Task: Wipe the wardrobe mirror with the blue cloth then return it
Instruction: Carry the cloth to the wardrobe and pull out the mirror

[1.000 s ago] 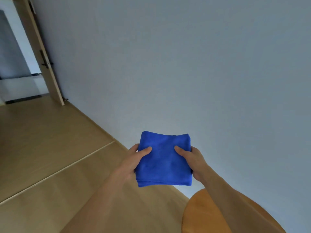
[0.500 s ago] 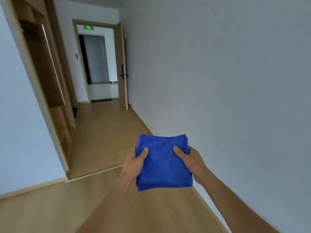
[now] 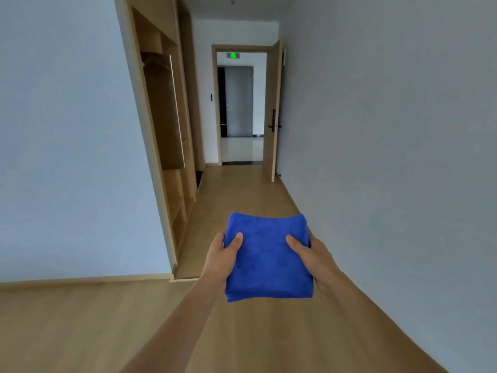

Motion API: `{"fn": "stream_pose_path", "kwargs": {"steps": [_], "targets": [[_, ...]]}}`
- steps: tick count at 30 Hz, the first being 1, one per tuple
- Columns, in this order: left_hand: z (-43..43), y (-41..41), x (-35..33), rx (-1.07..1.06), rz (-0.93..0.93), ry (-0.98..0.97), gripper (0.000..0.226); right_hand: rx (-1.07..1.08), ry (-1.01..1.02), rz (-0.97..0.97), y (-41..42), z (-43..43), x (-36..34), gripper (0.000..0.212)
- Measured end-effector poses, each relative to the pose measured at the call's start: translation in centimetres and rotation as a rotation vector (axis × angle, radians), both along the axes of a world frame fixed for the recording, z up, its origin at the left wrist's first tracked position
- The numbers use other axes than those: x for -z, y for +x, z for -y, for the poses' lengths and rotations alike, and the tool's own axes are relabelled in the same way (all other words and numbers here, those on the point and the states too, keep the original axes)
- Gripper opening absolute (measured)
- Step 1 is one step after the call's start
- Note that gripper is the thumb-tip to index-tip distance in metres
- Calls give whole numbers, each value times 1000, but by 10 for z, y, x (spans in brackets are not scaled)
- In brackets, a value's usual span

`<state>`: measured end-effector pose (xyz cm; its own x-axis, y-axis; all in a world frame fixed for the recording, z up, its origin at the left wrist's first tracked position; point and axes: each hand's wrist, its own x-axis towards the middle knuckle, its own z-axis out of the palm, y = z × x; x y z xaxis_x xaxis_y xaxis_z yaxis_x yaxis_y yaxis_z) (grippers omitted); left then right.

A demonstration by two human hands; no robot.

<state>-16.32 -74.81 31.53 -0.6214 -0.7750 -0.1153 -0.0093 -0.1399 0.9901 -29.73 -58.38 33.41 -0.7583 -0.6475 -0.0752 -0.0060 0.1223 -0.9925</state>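
two grips, the person's bare hands, hold a folded blue cloth out in front of the body, above the wooden floor. the left grip is clamped on the cloth's left edge, with its thumb pressed on top and the other fingers tucked under, out of sight. the right grip is clamped on the right edge the same way, its thumb lying across the top face. the cloth is a thick square stack of several layers, held roughly level, and its far edge sags slightly in the middle.

ahead on the left, well apart from the cloth, a light wood wardrobe is built into the wall, with open shelves low down. the wardrobe mirror stands in it as a tall narrow panel seen at a steep angle, showing brown tones with a bright right edge. at the far end of the corridor a wooden door stands open against the pale right wall. a green lit sign glows above the doorway beyond.
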Motion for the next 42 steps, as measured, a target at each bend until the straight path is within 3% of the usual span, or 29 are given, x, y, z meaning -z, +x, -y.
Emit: {"fn": "stream_pose_path", "kwargs": {"steps": [17,28,32,38,42], "targets": [[90,-162,-5,-123,24,8,20,-46,94,-165,-175,109,-7,30],[236,-278,1,-88,43,-9,21,15,121,-225,-283,249,-1,31],[286,-316,-6,-78,39,-4,21,27,117,-208,-323,300,-8,17],[349,-360,-9,-123,66,-16,18,11,118,-218,-367,365,-16,31],[382,-389,-7,-162,83,-14,13,-39,124,-221,-401,400,-12,29]]}}
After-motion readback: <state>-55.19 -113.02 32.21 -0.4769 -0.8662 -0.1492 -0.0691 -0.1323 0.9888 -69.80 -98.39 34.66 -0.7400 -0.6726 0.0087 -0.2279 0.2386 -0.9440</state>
